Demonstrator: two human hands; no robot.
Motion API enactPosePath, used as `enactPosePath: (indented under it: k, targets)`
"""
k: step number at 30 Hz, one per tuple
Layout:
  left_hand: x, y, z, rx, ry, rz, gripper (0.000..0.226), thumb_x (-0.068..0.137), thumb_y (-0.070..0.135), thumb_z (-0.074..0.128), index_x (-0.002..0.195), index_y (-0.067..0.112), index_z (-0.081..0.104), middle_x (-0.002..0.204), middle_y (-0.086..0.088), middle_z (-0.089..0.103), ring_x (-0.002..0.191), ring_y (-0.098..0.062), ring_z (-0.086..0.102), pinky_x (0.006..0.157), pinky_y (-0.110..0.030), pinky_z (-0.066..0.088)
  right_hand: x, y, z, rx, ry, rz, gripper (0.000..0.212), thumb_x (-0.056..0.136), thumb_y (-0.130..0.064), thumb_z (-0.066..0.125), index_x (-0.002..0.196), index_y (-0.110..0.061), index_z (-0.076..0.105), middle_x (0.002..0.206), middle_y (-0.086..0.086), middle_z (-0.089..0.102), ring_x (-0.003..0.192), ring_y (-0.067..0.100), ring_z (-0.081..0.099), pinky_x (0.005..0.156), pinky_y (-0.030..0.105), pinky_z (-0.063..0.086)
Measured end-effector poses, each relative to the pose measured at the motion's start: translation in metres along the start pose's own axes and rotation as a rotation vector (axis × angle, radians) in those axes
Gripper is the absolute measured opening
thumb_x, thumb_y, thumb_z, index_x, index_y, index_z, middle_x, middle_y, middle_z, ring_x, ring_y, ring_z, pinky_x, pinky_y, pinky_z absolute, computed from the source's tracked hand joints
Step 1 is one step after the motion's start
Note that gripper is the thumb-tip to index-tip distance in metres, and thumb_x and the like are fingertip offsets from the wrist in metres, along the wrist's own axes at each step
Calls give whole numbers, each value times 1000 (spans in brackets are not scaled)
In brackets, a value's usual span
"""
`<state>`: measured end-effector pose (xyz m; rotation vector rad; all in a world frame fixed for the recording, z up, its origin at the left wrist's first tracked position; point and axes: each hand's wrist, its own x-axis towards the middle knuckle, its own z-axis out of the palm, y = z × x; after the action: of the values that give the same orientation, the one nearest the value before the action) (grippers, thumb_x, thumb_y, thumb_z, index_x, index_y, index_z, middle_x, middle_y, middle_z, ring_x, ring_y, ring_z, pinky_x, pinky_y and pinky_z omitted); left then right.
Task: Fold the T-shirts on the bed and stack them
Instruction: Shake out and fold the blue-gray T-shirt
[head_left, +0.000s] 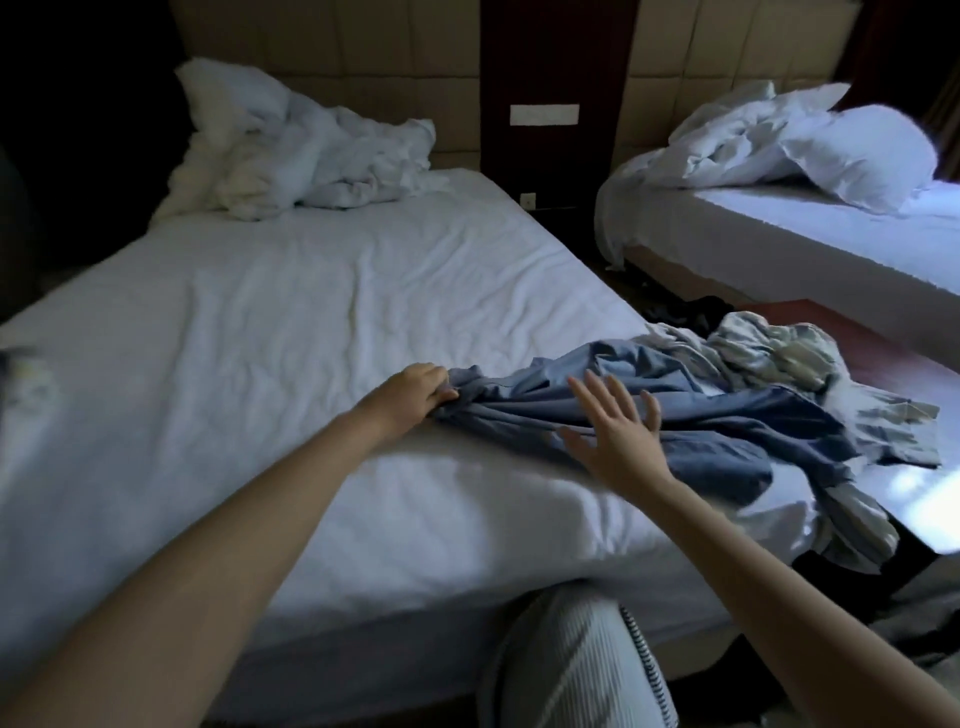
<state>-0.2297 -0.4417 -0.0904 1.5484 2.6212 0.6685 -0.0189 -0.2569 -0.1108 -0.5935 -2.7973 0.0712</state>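
The bed (249, 312) has a white sheet with many small wrinkles, and most of it is bare. At its head a crumpled white duvet (311, 150) lies against a padded beige headboard (363, 52). A dark wooden panel (556, 62) stands between this bed and a second bed (841, 244), which carries its own rumpled bedding and a pillow (862, 150).

Near the foot corner on the right side lies a blue T-shirt (737, 415), stretched out in loose folds. Behind it, touching it, is a heap of pale T-shirts (769, 353). The left hand (418, 395) grips one end of the blue T-shirt with curled fingers. The right hand (618, 431) is flat with fingers spread wide over the blue cloth; I cannot tell if it touches.
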Motion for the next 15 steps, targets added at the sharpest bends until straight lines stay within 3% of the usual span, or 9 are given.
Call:
enactPosePath:
  k: [5, 8, 10, 13, 15]
  targets:
    - [-66, -57, -51, 221, 22, -159, 23, 97, 26, 49, 94, 4, 57, 101, -12, 54, 99, -27, 52, 81, -35, 39, 13, -94, 6, 16, -443, -165, 56, 97, -54, 27, 148, -38, 13, 159, -6, 4, 145, 20, 4, 114, 47, 3]
    - [-96, -71, -66, 441, -88, -216, 29, 94, 41, 51, 83, 16, 59, 96, -7, 63, 97, -26, 58, 75, -31, 34, 9, -125, 2, -178, -434, -415, 59, 97, -52, 32, 148, -25, 23, 156, 0, 21, 141, 24, 20, 114, 40, 15]
    - [-106, -68, -65, 398, -74, -181, 40, 88, 56, 50, 80, 19, 62, 95, -2, 63, 100, -23, 57, 77, -30, 32, 13, -130, -8, -228, -478, -530, 53, 98, -46, 34, 145, -21, 33, 149, 1, 35, 135, 22, 33, 112, 35, 25]
    - [-106, -53, -50, 428, -5, -88, 61, 75, 75, 45, 110, 27, 61, 120, 3, 55, 120, -19, 45, 98, -34, 28, 25, -137, -29, -110, -615, -528, 40, 101, -28, 33, 138, -17, 44, 146, -5, 39, 118, 14, 47, 92, 23, 35]
    - [-96, -40, -36, 491, 14, -48, 48, 82, 62, 52, 112, 25, 61, 118, 2, 58, 117, -21, 47, 96, -34, 29, 34, -142, -40, -6, -639, -384, 36, 100, -23, 36, 130, -11, 52, 138, 2, 50, 112, 19, 52, 81, 23, 35]
